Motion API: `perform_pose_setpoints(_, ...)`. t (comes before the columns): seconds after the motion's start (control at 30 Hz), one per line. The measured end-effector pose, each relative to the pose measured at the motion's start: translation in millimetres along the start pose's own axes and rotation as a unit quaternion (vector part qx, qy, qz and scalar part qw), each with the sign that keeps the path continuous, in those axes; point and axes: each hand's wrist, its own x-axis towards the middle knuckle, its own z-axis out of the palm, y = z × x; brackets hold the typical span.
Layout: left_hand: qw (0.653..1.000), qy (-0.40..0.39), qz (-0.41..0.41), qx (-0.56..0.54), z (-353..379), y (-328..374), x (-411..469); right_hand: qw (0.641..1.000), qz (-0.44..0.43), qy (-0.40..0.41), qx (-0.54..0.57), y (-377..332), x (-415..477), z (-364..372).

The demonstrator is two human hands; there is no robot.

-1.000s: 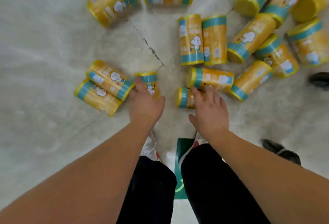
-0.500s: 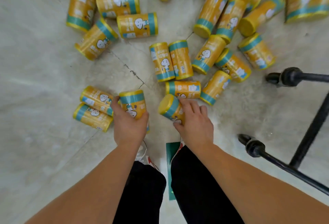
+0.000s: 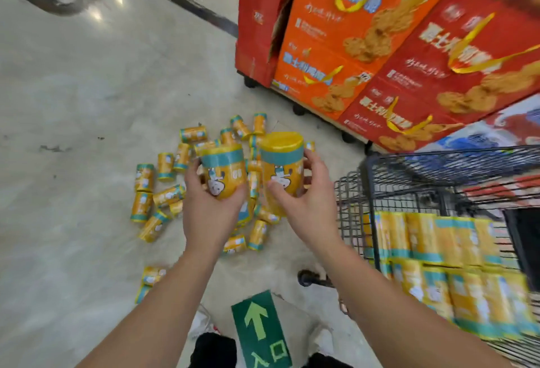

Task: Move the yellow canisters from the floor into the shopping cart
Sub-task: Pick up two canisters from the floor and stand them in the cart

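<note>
A pale polished floor (image 3: 87, 90) is seen from above. At nine o'clock from the centre, scattered canisters (image 3: 163, 189), yellow with teal bands, are spread on their sides, and the scatter runs on behind the hands. A separate pair (image 3: 149, 280) is lying at seven o'clock.

At the centre, two hands are raised above the floor. The left hand (image 3: 209, 215) is curled round the lower half of the left canister (image 3: 223, 172), which is held upright with its lid uppermost. Just beside it, at three o'clock, the right canister (image 3: 282, 163) is gripped by the right hand (image 3: 309, 207), with the thumb across the front and the fingers wrapped behind. Whether the two held canisters touch cannot be told.

At six o'clock a green arrow sticker (image 3: 260, 329) is fixed to the floor. At four o'clock a wire shopping cart (image 3: 365, 192) is seen, with stacked canisters (image 3: 438, 250) packed inside, blurred. At one o'clock orange and red boxes (image 3: 350, 31) are piled.
</note>
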Motion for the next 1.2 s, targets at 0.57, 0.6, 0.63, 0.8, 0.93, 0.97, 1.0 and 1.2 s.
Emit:
perform_pose_setpoints(0.57,0.97,-0.227,0.061,0.059,452,108,-264,0.979,0.104,0.135,-0.114,237,47,-479)
perform_pose_setpoints(0.6,0.967,-0.238,0.048,0.074,476,94,-272,0.972,0.134,0.126,-0.144,260,49,-495)
perform_pose_setpoints(0.63,0.966,-0.24,0.035,0.087,498,79,-278,0.966,0.163,0.114,-0.168,284,51,-508)
perform_pose_setpoints(0.8,0.955,-0.239,-0.015,0.175,576,15,-295,0.932,0.274,0.053,-0.233,374,52,-528)
perform_pose_setpoints(0.93,0.945,-0.222,-0.045,0.235,608,0,-301,0.917,0.276,0.01,-0.288,406,61,-521)
perform_pose_setpoints(0.97,0.937,-0.231,-0.055,0.256,611,1,-303,0.915,0.274,0.006,-0.296,409,63,-520)
perform_pose_setpoints(1.0,0.929,-0.242,-0.068,0.272,614,2,-304,0.914,0.271,0.009,-0.301,410,65,-518)
perform_pose_setpoints(1.2,0.898,-0.296,-0.079,0.314,618,2,-300,0.903,0.282,-0.032,-0.324,409,66,-519)
